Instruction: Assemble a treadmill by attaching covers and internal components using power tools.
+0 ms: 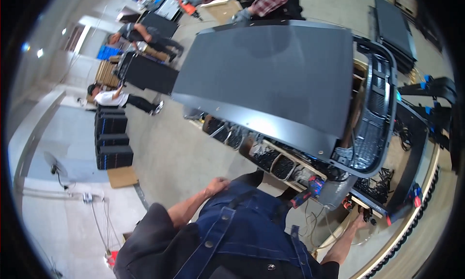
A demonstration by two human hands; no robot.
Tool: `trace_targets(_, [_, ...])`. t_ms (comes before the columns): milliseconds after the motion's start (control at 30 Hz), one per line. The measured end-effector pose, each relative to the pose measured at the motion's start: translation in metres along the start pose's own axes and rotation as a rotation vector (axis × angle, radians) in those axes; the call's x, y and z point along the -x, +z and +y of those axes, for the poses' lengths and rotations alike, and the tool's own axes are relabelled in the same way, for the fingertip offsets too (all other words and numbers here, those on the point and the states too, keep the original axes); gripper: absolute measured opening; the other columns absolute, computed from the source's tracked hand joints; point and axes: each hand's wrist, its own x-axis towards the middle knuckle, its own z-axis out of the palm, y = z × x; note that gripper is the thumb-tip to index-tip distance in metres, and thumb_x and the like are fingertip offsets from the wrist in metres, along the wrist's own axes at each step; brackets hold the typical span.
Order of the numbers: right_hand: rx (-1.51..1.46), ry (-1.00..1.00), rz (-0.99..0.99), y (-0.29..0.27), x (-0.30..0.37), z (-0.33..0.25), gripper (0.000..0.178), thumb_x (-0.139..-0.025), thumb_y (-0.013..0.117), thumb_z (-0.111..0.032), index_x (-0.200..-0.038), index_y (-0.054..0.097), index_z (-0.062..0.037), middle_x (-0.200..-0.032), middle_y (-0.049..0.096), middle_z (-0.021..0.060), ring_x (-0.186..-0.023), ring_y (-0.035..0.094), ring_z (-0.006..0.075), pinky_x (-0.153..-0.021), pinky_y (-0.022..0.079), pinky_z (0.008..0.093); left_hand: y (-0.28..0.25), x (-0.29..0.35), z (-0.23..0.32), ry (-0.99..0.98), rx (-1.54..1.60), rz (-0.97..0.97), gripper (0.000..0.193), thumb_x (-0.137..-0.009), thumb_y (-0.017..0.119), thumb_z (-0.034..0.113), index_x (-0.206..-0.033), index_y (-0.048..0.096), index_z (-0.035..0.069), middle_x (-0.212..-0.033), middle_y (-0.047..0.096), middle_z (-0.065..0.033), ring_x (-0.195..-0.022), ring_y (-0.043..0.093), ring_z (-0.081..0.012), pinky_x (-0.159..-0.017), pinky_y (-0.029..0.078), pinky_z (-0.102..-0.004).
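Note:
My left hand (217, 186) hangs in front of my blue apron (252, 209), its fingers curled in and nothing showing in them. Off to the right, my right hand (359, 221) is closed at the front edge of a bench, around a small black object (369, 215) whose kind I cannot make out. Ahead of me lies a large dark grey panel (271, 75), with a black frame with ribbed inserts (375, 104) along its right end. A red and blue power screwdriver (310, 191) sits beside the panel's near right corner, between my hands.
Bins of black parts (266, 158) line the panel's near side. An open tray (397, 170) on the right holds black cables. Across the panel stands a person in a plaid sleeve (271, 3). Two people work at the far left, near stacked black crates (114, 146).

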Motion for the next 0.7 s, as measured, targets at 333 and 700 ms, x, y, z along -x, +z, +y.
trace_targets(333, [0.003, -0.111, -0.115, -0.18, 0.067, -0.198, 0.043, -0.089, 0.069, -0.031, -0.106, 0.072, 0.0085, -0.105, 0.073, 0.013, -0.088, 0.069, 0.0197, -0.081, 0.056, 0.0316, -0.086, -0.085, 0.021, 0.01, 0.658, 0.247, 0.031, -0.098, 0.064, 0.031, -0.108, 0.07, 0.003, -0.095, 0.074, -0.0078, -0.076, 0.069, -0.0169, -0.063, 0.055, -0.031])
trace_targets(700, [-0.265, -0.32, -0.493, 0.039, 0.447, -0.371, 0.049, -0.093, 0.059, -0.013, -0.14, 0.055, 0.0011, -0.138, 0.061, 0.0128, -0.111, 0.064, 0.0178, -0.083, 0.053, 0.0304, -0.405, -0.138, 0.08, 0.702, -0.581, 1.068, 0.08, -0.081, 0.08, 0.022, -0.148, 0.04, 0.004, -0.144, 0.052, -0.0181, -0.131, 0.051, -0.0345, -0.11, 0.04, -0.0447])
